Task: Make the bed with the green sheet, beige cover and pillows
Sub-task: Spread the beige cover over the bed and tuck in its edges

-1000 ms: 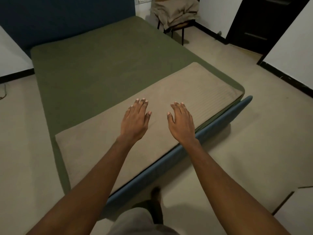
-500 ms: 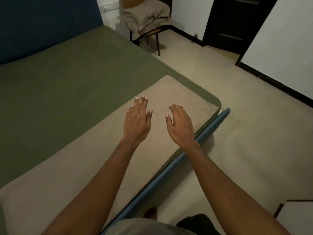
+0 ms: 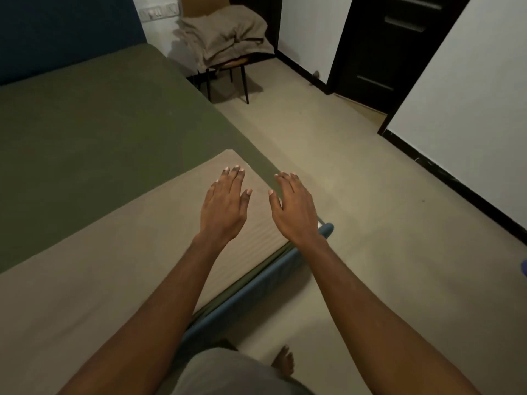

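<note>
The green sheet (image 3: pixel 99 132) covers the bed (image 3: pixel 271 273); the beige cover (image 3: pixel 99 280) lies folded along its foot edge. The left hand (image 3: pixel 225 209) and right hand (image 3: pixel 293 212) are at the cover's end corner, fingers straight, close together, gripping nothing. Smoothing probably goes best with flat palms sweeping outward to that corner.

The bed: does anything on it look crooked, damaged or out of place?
Nothing looks damaged or spilled. The beige cover lies flat as a band across the near end of the green sheet. No pillows show on the bed; a rumpled beige pile sits on the chair beside it.
</note>
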